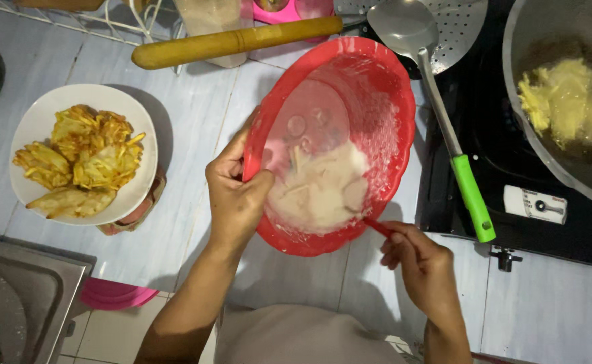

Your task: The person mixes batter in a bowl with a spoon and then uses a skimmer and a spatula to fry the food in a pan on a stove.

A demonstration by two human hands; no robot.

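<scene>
The red plastic bowl (370, 87) is tilted toward the person above the pale tiled tabletop (201, 114), its remaining whitish batter (319, 189) pooled against the lower wall. The left hand (235, 195) holds the near-left rim, its grip clamped with the thumb inside the bowl and the fingers curled around the outside; wrist straight, forearm rising from the lower left. The right hand (420, 259) sits below the lower right rim, its grip closed on a thin red handle (379, 226) whose working end is hidden in the batter; the wrist is bent inward. In my judgement the step is gathering the last batter: it goes best with the tilt held steady so the batter stays pooled, and with the tool drawn along the wall rather than stabbed. To the right, yellow fritters (565, 101) fry in a wok (532, 155) on the black stove (579, 229); a green-handled ladle (444, 121) rests across it. A white plate (36, 125) of fried fritters stands to the left.
</scene>
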